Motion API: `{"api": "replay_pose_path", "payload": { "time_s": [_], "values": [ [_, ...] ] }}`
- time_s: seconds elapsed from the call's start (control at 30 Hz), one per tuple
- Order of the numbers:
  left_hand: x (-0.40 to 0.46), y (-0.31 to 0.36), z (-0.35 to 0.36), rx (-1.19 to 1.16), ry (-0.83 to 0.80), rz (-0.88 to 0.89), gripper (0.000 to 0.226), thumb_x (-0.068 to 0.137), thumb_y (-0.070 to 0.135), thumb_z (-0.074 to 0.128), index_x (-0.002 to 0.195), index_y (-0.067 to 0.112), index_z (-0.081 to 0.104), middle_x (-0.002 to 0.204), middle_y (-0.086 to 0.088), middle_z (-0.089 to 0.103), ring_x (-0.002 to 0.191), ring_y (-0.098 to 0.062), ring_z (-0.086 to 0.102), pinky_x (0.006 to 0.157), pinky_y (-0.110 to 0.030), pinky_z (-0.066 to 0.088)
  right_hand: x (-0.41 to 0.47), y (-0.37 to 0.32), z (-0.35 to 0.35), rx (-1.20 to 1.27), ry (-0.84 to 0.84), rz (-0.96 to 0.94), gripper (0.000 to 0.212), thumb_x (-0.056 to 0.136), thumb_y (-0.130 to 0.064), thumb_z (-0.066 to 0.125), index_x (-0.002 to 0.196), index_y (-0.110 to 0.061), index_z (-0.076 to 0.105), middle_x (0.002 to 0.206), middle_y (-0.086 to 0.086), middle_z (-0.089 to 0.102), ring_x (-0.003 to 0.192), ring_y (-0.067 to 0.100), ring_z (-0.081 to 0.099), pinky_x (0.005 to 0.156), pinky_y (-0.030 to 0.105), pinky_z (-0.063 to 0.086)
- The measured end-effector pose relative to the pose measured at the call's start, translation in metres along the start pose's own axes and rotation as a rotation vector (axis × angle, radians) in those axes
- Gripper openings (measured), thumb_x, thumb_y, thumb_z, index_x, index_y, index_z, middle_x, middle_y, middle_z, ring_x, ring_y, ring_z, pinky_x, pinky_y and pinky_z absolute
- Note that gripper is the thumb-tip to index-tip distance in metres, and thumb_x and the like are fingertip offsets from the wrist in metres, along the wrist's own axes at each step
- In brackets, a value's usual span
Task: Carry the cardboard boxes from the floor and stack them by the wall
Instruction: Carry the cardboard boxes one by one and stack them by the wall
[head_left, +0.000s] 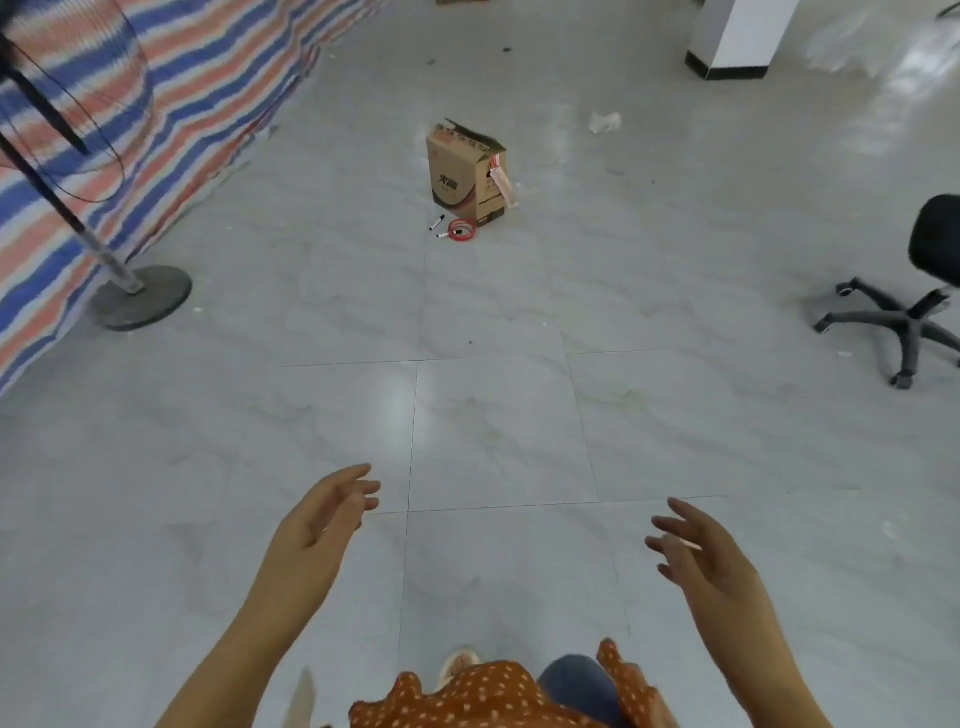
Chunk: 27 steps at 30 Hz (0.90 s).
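One brown cardboard box (466, 172) stands upright on the pale tiled floor, far ahead in the upper middle of the view, with its top flaps open and loose tape hanging down its right side. My left hand (323, 514) and my right hand (698, 553) are stretched out in front of me, low in the view, well short of the box. Both hands have relaxed, spread fingers and hold nothing. The palms face each other about a box-width apart.
A red cord coil (462, 229) and two markers (437, 222) lie at the box's near side. A standing fan with a round base (141, 296) is at the left before a striped tarp (171, 88). A black office chair (906, 317) is at the right, a white pillar (737, 41) behind.
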<state>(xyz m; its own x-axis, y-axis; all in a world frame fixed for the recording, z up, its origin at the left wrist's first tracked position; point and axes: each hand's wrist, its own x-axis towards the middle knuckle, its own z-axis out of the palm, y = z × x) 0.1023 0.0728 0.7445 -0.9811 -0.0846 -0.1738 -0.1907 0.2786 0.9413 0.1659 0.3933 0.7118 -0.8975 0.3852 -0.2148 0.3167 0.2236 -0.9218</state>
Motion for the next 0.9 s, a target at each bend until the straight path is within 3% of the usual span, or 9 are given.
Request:
{"api": "replay_pose_path", "payload": {
  "time_s": [0.1,0.23,0.37,0.57,0.73,0.9],
  "values": [
    [0.061,0.02,0.01,0.003,-0.02,0.049,0.027,0.098,0.017,0.046,0.113,0.032,0.062,0.106,0.01,0.07,0.098,-0.005,0.066,0.088,-0.029,0.05,0.048,-0.015,0.008,0.014,0.035,-0.007,0.03,0.095,-0.018,0.053,0.12,-0.035,0.054,0.109,-0.014,0.067,0.096,0.006,0.067,0.086,0.034,0.054],
    [0.131,0.031,0.04,0.007,-0.044,0.052,0.028,0.096,0.017,0.046,0.115,0.03,0.063,0.108,0.009,0.07,0.099,-0.008,0.066,0.087,-0.03,0.051,0.119,-0.018,0.004,0.082,0.089,0.059,0.03,0.095,-0.009,0.051,0.119,-0.025,0.055,0.109,-0.003,0.067,0.092,0.012,0.068,0.082,0.029,0.055],
    [0.2,0.039,0.084,-0.026,-0.025,0.032,0.031,0.096,0.008,0.045,0.115,0.024,0.063,0.106,0.006,0.071,0.097,-0.009,0.067,0.087,-0.028,0.054,0.212,-0.029,-0.008,0.143,0.114,0.077,0.029,0.094,-0.004,0.051,0.114,-0.024,0.057,0.105,-0.002,0.069,0.087,0.011,0.069,0.08,0.031,0.055],
    [0.31,0.08,0.164,-0.133,0.077,-0.019,0.034,0.096,-0.002,0.041,0.108,0.018,0.065,0.099,0.0,0.074,0.094,-0.019,0.069,0.082,-0.028,0.055,0.38,-0.073,-0.043,0.074,0.04,-0.012,0.035,0.093,-0.003,0.052,0.109,-0.032,0.061,0.102,-0.003,0.072,0.089,0.009,0.07,0.08,0.031,0.055],
    [0.4,0.123,0.217,-0.144,0.085,0.006,0.033,0.096,-0.001,0.042,0.113,0.017,0.063,0.101,0.0,0.073,0.094,-0.014,0.069,0.084,-0.028,0.054,0.512,-0.107,-0.06,0.027,-0.069,-0.069,0.035,0.094,-0.007,0.053,0.114,-0.035,0.06,0.105,-0.013,0.07,0.093,0.009,0.069,0.083,0.031,0.054],
    [0.48,0.138,0.239,-0.138,0.203,-0.015,0.035,0.097,-0.001,0.041,0.116,0.018,0.062,0.104,0.0,0.072,0.095,-0.015,0.069,0.085,-0.03,0.054,0.618,-0.126,-0.041,0.046,-0.118,-0.054,0.036,0.095,-0.004,0.05,0.114,-0.032,0.061,0.102,-0.008,0.071,0.092,0.011,0.07,0.081,0.031,0.056]
  ]
}}
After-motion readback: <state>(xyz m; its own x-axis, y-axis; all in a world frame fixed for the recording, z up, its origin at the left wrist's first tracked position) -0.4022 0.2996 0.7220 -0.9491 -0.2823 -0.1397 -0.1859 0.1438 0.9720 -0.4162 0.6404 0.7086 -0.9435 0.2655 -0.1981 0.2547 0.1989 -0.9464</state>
